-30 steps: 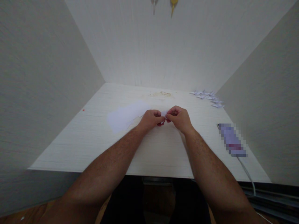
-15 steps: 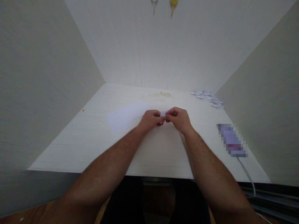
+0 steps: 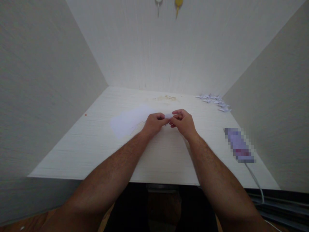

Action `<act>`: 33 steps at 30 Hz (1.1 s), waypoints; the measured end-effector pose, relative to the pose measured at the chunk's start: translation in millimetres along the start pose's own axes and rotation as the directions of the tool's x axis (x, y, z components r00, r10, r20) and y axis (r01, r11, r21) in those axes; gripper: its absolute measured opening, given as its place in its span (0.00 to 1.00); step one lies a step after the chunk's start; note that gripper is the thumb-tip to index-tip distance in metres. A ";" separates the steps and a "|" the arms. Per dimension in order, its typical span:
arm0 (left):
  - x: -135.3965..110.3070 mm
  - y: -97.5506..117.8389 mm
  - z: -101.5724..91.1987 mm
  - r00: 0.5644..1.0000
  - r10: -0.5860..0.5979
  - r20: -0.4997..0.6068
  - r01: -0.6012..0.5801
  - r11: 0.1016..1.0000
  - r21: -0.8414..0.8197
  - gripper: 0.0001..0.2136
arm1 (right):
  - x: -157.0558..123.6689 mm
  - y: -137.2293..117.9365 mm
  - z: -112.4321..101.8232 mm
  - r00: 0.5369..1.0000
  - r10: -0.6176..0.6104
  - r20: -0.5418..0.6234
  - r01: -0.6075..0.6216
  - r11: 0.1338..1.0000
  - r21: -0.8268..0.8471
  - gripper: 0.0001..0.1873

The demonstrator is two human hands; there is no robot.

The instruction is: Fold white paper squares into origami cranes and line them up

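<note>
"Paper slip (image 3: pixel 168 115), small and white: where is it?"

"Between the person's two hands, over the middle of the white table (image 3: pixel 164 158). I can't tell whether it touches the tabletop."

"What are the fingers doing?"

"On the left hand (image 3: pixel 155 123), thumb and forefinger pinch the slip's left end; the other fingers are tucked out of sight. On the right hand (image 3: pixel 183 122), the fingers are bent and a little spread, with the thumb and forefinger at the slip's right end (whether they grip it or only touch it, I cannot tell). The two hands almost meet at the tips."

"And what lies about them?"

"Some white sheets (image 3: pixel 127 120) lie flat just beside the left hand, overlapping, with ragged lower edges. Toward the far right corner sits a cluster of little folded paper shapes (image 3: pixel 210 98), pointed and white, well apart from the hands."

"Anything nearer on the right?"

"A phone (image 3: pixel 238 145), its screen blurred into squares, with a pale cable (image 3: pixel 254 176) running from its near end over the table's front edge. Behind the hands, near the back wall (image 3: pixel 135 48), there is a brownish stain (image 3: pixel 169 97) on the tabletop."

"The left side?"

"One orange speck (image 3: pixel 85 115) near the left edge (too small to identify)."
</note>
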State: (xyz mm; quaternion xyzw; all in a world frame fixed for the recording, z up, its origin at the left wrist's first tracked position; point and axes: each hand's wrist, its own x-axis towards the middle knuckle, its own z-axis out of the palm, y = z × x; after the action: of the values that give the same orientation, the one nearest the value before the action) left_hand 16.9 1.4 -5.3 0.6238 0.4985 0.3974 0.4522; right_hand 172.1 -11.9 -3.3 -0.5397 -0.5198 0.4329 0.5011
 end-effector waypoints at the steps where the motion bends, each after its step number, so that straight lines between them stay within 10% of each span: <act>1: 0.1 0.5 0.0 1.000 0.002 -0.006 -0.002 1.000 -0.011 0.12 | -0.1 0.2 0.4 1.000 0.028 0.010 -0.028 0.999 -0.015 0.10; 22: 2.6 -4.4 -2.4 0.991 -0.017 0.133 0.031 0.994 -0.101 0.07 | -1.7 1.4 -7.5 0.986 0.028 0.165 0.006 0.980 -0.200 0.09; 33: 5.8 -2.6 -4.1 0.994 0.033 0.106 -0.022 0.994 -0.109 0.08 | -1.3 4.2 1.8 0.998 -0.063 -0.016 0.065 0.988 0.139 0.11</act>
State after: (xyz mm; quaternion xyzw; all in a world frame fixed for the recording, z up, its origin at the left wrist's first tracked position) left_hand 13.4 8.0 -6.3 0.6258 0.4427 0.3956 0.5058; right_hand 170.8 -12.9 -7.8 -0.4891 -0.5024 0.4486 0.5542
